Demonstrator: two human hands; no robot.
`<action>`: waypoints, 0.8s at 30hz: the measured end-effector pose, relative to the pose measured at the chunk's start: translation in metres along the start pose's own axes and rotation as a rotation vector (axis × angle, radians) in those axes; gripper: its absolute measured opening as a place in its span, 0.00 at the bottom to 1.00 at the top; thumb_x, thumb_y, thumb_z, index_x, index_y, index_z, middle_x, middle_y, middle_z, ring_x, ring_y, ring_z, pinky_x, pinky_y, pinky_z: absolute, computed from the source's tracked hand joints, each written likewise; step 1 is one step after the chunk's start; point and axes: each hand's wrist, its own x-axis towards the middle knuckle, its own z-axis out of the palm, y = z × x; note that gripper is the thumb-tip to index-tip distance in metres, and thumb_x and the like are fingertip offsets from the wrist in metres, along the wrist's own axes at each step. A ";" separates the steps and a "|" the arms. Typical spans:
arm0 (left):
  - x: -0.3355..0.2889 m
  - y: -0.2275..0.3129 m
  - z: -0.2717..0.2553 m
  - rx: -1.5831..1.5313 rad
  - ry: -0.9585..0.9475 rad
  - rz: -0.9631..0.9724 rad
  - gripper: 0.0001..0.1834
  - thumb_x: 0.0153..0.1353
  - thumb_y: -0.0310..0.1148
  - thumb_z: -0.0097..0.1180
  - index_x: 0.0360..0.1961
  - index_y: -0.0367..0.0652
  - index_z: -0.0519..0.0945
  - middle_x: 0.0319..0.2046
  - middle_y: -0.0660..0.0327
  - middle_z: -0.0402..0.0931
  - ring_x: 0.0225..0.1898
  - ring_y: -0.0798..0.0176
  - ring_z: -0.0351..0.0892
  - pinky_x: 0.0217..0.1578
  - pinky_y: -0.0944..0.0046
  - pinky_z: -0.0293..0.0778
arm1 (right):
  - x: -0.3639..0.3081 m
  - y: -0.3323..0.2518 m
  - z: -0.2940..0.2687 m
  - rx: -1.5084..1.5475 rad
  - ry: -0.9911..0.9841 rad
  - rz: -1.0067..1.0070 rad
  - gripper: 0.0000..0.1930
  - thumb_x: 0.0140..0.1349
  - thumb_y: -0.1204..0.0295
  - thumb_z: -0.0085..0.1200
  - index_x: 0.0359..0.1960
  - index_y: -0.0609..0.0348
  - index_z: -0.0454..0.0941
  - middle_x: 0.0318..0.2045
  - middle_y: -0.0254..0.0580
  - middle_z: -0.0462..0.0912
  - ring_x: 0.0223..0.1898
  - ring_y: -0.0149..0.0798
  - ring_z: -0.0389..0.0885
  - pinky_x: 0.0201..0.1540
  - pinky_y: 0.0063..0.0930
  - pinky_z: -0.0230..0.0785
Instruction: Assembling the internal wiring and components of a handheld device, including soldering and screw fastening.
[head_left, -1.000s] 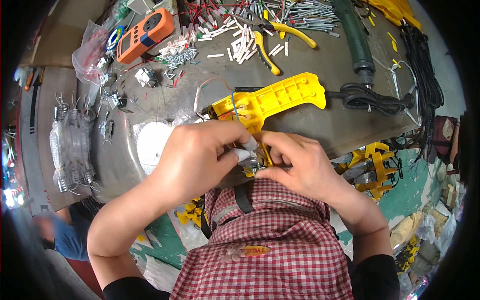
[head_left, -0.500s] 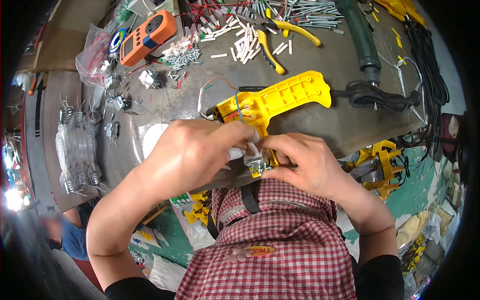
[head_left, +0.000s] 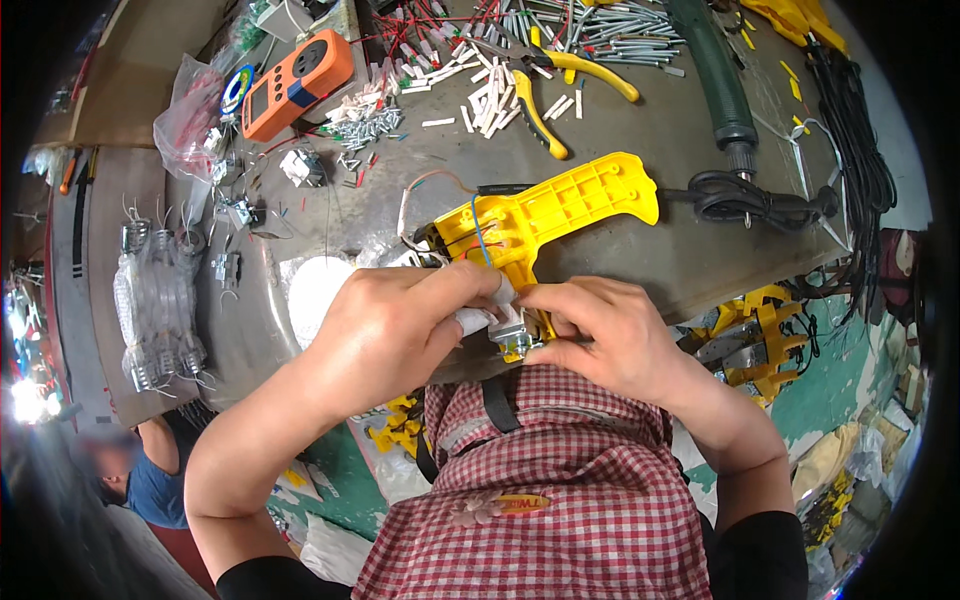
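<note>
A yellow plastic handle housing [head_left: 585,200], open to its ribbed inside, lies on the bench before me. Blue, brown and red wires run through it, and a black cord [head_left: 765,200] leaves its right end. At its near end sits a small silver metal part [head_left: 511,335]. My right hand [head_left: 615,330] is closed, thumb and forefinger pinching this metal part at the housing's near end. My left hand [head_left: 390,325] is closed beside it, white wrapping on its fingertips; what it pinches is hidden.
Yellow-handled pliers [head_left: 535,110] lie beyond the housing among white sleeves and screws. An orange meter [head_left: 297,85] stands far left, a green power screwdriver [head_left: 722,90] far right. Bagged heating coils [head_left: 160,300] lie left. A co-worker's blue sleeve [head_left: 158,485] shows lower left.
My left hand sits slightly lower and further right, uncovering more of the housing's wiring. The right hand keeps its pinch on the metal part. The whole view has shifted a little.
</note>
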 end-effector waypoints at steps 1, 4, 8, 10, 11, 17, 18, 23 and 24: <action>0.002 0.002 -0.001 0.001 0.001 -0.041 0.21 0.44 0.15 0.55 0.44 0.38 0.75 0.30 0.58 0.82 0.26 0.60 0.81 0.29 0.66 0.75 | 0.000 0.000 0.000 -0.011 -0.001 0.005 0.24 0.45 0.69 0.69 0.46 0.57 0.75 0.21 0.37 0.70 0.22 0.39 0.71 0.28 0.32 0.66; 0.005 0.010 -0.004 -0.067 -0.036 -0.161 0.22 0.45 0.16 0.55 0.45 0.38 0.73 0.30 0.57 0.82 0.25 0.60 0.81 0.28 0.65 0.75 | 0.000 -0.004 -0.007 -0.025 -0.077 0.045 0.23 0.48 0.69 0.65 0.47 0.56 0.73 0.27 0.42 0.78 0.30 0.46 0.80 0.34 0.38 0.71; 0.000 0.021 0.003 -0.145 -0.052 -0.317 0.21 0.45 0.19 0.56 0.44 0.42 0.72 0.28 0.57 0.80 0.26 0.50 0.79 0.27 0.56 0.75 | -0.005 -0.001 0.005 -0.017 0.032 -0.031 0.23 0.47 0.67 0.67 0.46 0.56 0.74 0.26 0.41 0.77 0.28 0.44 0.78 0.33 0.36 0.70; -0.002 0.021 0.018 -0.079 0.018 -0.200 0.21 0.45 0.19 0.56 0.44 0.43 0.73 0.29 0.56 0.79 0.27 0.49 0.79 0.27 0.56 0.75 | -0.006 -0.005 0.001 -0.057 0.009 -0.007 0.22 0.49 0.64 0.66 0.44 0.57 0.74 0.28 0.43 0.77 0.30 0.47 0.78 0.34 0.37 0.70; -0.005 0.020 0.023 0.021 0.085 -0.136 0.22 0.45 0.19 0.56 0.45 0.43 0.74 0.31 0.55 0.78 0.27 0.49 0.78 0.27 0.56 0.75 | -0.006 -0.006 0.001 -0.051 0.006 0.018 0.21 0.50 0.63 0.65 0.42 0.57 0.73 0.28 0.43 0.77 0.30 0.49 0.78 0.34 0.38 0.70; -0.021 0.013 0.053 0.242 0.386 -0.044 0.21 0.44 0.19 0.59 0.43 0.42 0.76 0.36 0.54 0.76 0.30 0.49 0.78 0.28 0.56 0.75 | -0.022 -0.001 -0.113 -0.555 0.594 0.440 0.12 0.60 0.78 0.49 0.46 0.57 0.76 0.31 0.40 0.79 0.34 0.46 0.79 0.38 0.38 0.73; -0.025 0.012 0.059 0.311 0.600 0.013 0.19 0.44 0.20 0.60 0.41 0.41 0.78 0.35 0.54 0.76 0.29 0.50 0.77 0.28 0.56 0.74 | -0.036 0.027 -0.147 -0.964 0.542 0.454 0.14 0.58 0.81 0.47 0.45 0.59 0.77 0.37 0.41 0.78 0.41 0.49 0.77 0.44 0.38 0.72; -0.026 0.034 0.078 0.379 0.428 0.083 0.18 0.42 0.25 0.62 0.39 0.42 0.80 0.42 0.54 0.72 0.41 0.53 0.74 0.39 0.58 0.75 | -0.072 0.069 -0.207 -1.187 0.338 0.146 0.17 0.46 0.86 0.45 0.40 0.65 0.77 0.41 0.48 0.77 0.44 0.52 0.73 0.50 0.38 0.68; -0.027 0.032 0.079 0.348 0.416 0.084 0.18 0.41 0.25 0.60 0.39 0.41 0.80 0.43 0.54 0.72 0.43 0.52 0.73 0.42 0.58 0.75 | -0.070 0.062 -0.208 -1.124 0.351 0.132 0.17 0.45 0.86 0.45 0.39 0.65 0.77 0.42 0.49 0.77 0.45 0.52 0.74 0.50 0.37 0.68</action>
